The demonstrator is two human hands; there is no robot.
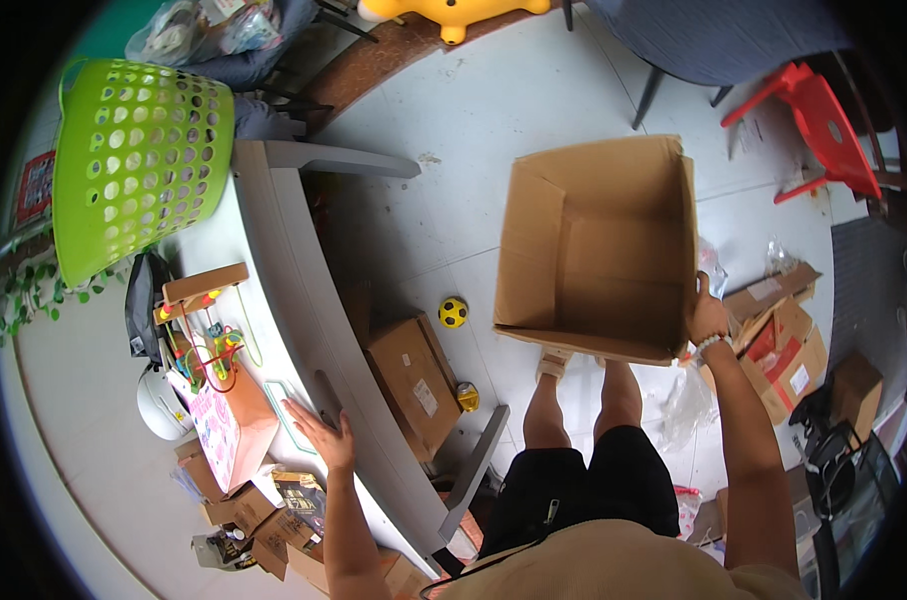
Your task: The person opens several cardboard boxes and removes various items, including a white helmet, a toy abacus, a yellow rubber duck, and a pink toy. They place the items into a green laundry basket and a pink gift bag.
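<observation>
An open cardboard box (611,255) hangs in front of my legs, its inside showing bare walls and bottom. My right hand (707,315) grips its right wall near the lower corner. On the left, my left hand (324,436) rests with fingers apart at the edge of a white table (266,330), by a flat white item with a green border (288,416). Beside that hand stand a pink and white patterned box (232,431) and a bead maze toy (210,337). Whether the left palm presses on the tabletop I cannot tell.
A green perforated plastic basket (142,157) stands at the table's far end. On the floor are a small yellow ball (453,312), a closed carton (412,382) under the table, and flattened cardboard (783,352) at right. A red chair (828,135) and a grey chair (716,37) stand beyond.
</observation>
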